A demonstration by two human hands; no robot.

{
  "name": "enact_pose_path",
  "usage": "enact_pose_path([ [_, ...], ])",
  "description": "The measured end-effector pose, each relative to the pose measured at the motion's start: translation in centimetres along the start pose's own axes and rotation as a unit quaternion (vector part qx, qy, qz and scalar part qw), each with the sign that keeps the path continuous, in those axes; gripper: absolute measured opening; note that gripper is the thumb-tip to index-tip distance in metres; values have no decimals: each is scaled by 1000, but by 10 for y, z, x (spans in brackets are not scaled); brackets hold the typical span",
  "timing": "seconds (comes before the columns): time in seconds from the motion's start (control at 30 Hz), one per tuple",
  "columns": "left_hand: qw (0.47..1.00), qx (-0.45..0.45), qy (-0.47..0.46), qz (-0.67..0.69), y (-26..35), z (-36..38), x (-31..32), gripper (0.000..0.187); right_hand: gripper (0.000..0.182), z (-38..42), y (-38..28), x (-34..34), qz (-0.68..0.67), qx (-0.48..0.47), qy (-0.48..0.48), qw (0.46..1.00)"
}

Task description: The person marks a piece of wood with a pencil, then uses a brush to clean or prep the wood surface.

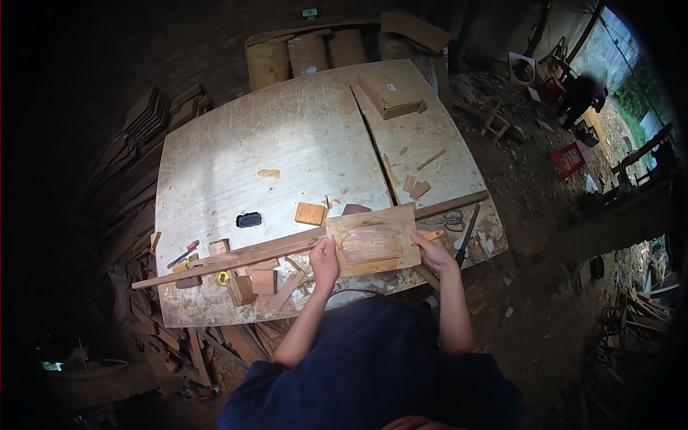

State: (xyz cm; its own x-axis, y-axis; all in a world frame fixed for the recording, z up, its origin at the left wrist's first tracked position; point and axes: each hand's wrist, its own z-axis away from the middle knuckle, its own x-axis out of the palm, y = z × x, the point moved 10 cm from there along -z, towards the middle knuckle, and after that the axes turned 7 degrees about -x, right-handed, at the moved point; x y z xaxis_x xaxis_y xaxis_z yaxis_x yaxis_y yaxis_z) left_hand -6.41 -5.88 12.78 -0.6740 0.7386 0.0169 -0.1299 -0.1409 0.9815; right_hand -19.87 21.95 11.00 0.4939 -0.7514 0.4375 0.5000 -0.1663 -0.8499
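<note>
A square wooden panel (373, 240) with a carved or glued patch in its middle lies on the near edge of the worn workbench (272, 150). My left hand (324, 256) grips the panel's left edge. My right hand (430, 249) holds its right edge, next to an orange-handled tool (433, 234). A long wooden strip (236, 256) runs under the panel from the bench's left to its right side.
Scissors (448, 221) and a dark tool (467, 235) lie right of the panel. Small wood blocks (310, 213), a black object (249, 220) and a red-handled tool (183, 254) sit on the left. A box (389, 94) rests at the far side. Scrap wood surrounds the bench; a person (582, 93) stands far right.
</note>
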Motion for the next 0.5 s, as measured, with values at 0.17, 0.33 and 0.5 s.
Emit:
enact_pose_path([
  [0.17,964,35,-101,-242,23,9,24,74,29,6,-30,13,165,-106,46,980],
  [0.33,888,203,-219,-350,74,48,69,137,32,22,-80,57,290,-156,99,939],
  [0.5,801,264,-264,-468,99,61,96,149,37,22,-83,88,333,-123,23,935],
])
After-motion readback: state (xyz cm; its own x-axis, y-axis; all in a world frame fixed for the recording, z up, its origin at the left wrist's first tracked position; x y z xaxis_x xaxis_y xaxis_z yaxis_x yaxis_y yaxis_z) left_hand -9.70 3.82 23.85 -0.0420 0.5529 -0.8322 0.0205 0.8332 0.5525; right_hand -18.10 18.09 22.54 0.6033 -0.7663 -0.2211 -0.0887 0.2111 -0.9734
